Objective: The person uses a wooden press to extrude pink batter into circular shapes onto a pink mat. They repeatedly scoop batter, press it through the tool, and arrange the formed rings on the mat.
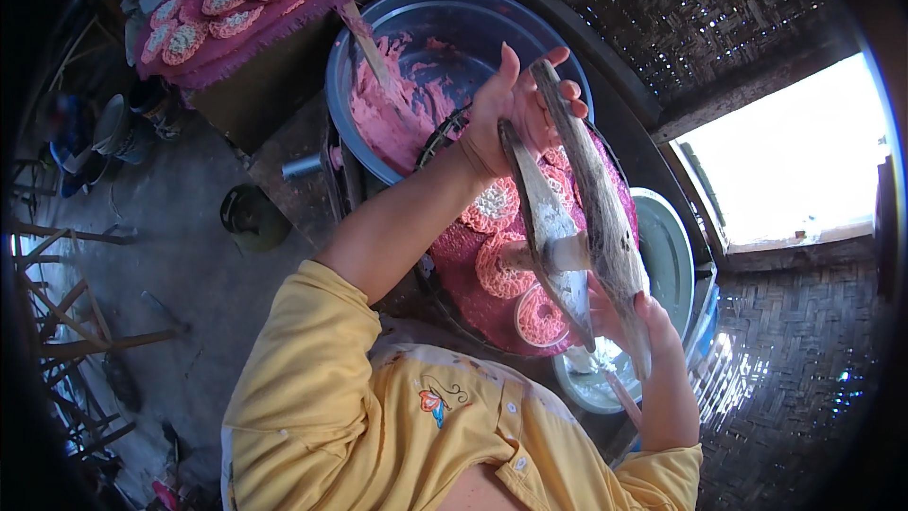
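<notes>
Both hands hold a weathered wooden press made of two long tapered bars (605, 203) with a short cylinder (567, 252) between them. My left hand (515, 109) is at the far end, fingers curled around the bars and thumb raised. My right hand (619, 312) grips the near end, partly hidden behind the wood. Beneath the press lies a round tray covered in magenta cloth (463, 289). Pink-and-white lacy rounds of stringy dough (492, 205) rest on it. One round near my body sits inside a clear ring (541, 315).
A large blue basin (454, 2) beyond the tray holds pink dough (392, 128) and a wooden paddle (367, 43). At right is a pale green basin (670, 237) with whitish contents. Several more rounds lie on a purple cloth (203, 66) at far left. A dark green pot (253, 218) stands on the floor.
</notes>
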Tool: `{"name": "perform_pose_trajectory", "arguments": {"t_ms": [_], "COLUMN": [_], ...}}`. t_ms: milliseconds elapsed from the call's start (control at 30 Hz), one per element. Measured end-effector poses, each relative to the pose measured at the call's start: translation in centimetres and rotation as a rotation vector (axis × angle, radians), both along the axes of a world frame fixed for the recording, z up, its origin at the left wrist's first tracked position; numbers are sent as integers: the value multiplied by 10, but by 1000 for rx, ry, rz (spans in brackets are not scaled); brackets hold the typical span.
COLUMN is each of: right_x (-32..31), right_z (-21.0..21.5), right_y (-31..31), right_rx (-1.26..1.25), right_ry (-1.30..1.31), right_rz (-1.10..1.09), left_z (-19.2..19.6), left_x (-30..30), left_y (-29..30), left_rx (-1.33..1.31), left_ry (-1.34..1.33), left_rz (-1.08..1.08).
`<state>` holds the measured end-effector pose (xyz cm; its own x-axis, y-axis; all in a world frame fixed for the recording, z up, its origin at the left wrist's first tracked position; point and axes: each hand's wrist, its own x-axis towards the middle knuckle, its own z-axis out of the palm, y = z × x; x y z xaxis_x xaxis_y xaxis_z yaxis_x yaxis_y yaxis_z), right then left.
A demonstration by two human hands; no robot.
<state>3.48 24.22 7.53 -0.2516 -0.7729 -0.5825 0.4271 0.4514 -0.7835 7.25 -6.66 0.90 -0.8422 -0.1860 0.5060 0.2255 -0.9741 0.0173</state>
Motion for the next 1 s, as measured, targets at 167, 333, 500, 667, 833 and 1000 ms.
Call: {"name": "perform_pose_trajectory", "arguments": {"t_ms": [167,333,500,667,833,1000], "right_x": [10,12,19,26,33,42], "right_z": [14,24,15,27,35,26], "right_y": [-3,-7,-3,35,79,90], "right_rx": [48,62,12,-177,14,114], "right_ry": [-62,30,107,-84,-51,57], "right_rz": [-33,-12,-73,-83,-153,-215], "left_z": [-2,-1,35,70,43,13], "left_x": [18,19,6,-6,-12,-22], "left_y": [6,11,0,23,74,90], "left_rx": [-74,-58,-137,-304,-62,-16], "left_ry": [-23,-61,63,-57,-139,-142], "left_rz": [48,67,-26,-4,-217,-278]}}
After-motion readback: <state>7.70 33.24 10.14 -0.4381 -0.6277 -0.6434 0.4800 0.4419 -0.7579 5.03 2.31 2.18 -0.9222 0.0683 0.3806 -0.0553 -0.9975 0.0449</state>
